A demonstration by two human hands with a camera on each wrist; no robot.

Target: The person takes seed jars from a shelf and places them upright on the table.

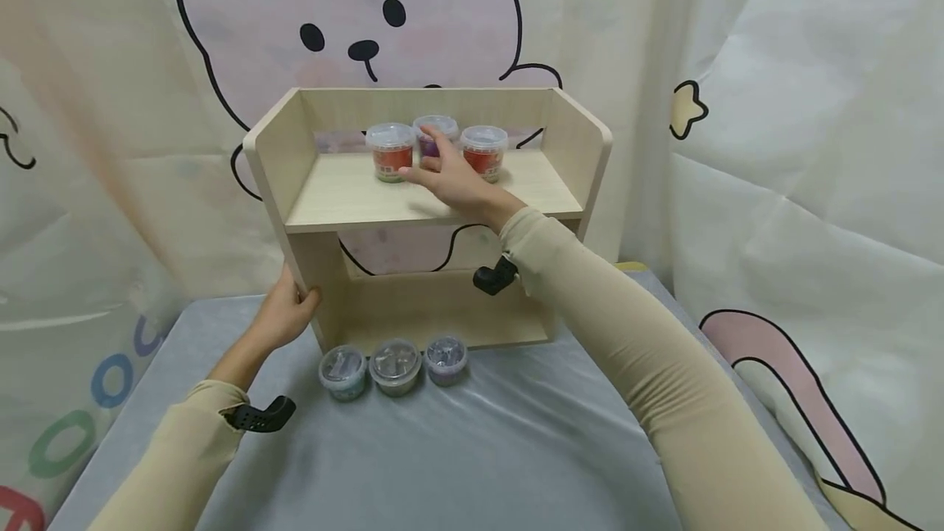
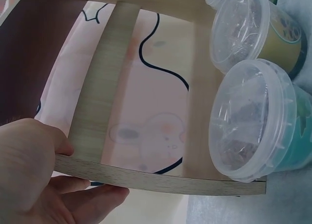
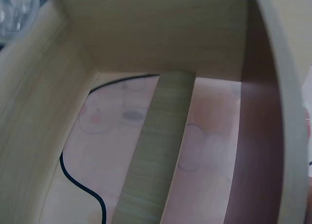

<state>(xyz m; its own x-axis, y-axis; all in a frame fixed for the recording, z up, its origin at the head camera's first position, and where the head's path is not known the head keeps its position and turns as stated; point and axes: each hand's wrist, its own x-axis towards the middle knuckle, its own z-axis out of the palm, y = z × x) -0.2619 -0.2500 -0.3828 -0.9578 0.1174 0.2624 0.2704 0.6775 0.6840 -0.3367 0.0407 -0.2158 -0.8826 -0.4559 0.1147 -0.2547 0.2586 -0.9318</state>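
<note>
A two-tier wooden shelf (image 1: 442, 310) stands on the table. My left hand (image 1: 283, 311) grips the front edge of its left side panel, thumb inside and fingers outside in the left wrist view. On the upper board my right hand (image 1: 457, 179) reaches among three clear-lidded tubs. Its fingers are spread, the index fingertip over the lid of the rear tub with purple contents (image 1: 429, 146). The thumb tip lies close beside the left tub with a red label (image 1: 391, 156). Behind the hand, the right red-labelled tub (image 1: 484, 146) is partly covered.
Three more lidded tubs, a teal one (image 1: 343, 375), a middle one (image 1: 396, 369) and a right one (image 1: 446, 360), stand in a row before the shelf's base. Grey cloth (image 1: 472, 449) covers the table. Printed curtains (image 1: 796, 187) hang behind and at both sides.
</note>
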